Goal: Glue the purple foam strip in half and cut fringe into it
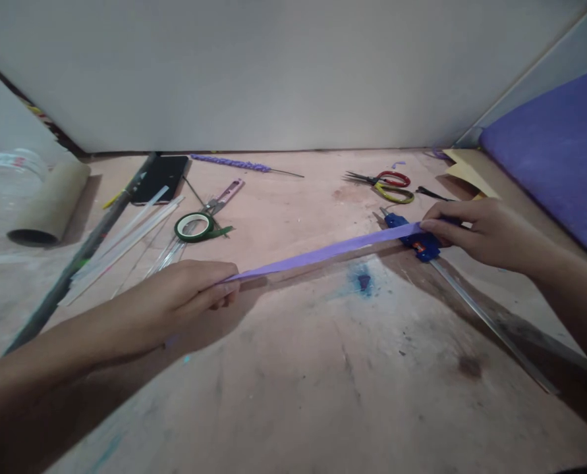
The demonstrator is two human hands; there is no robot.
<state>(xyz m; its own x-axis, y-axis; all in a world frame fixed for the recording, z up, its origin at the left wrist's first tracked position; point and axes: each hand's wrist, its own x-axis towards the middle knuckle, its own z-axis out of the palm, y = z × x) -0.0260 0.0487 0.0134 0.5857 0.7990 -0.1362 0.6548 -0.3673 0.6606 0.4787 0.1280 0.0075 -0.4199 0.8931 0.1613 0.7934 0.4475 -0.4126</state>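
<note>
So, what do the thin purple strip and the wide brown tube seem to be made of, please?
The thin purple strip looks like paper, perhaps crepe, with a matte finish: it is flat and shows no gloss. The wide brown tube is probably cardboard, dull and plain, with a hollow round end.

The glue gun [425, 247] lies before the scissors [389, 186], right of the tape roll [193, 227].

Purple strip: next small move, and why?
I'd probably draw the right hand and left hand slightly toward the person, together: they hold the purple strip straight between them, but its right end overlaps the blue glue gun in view; nearer tabletop looks free.
</note>
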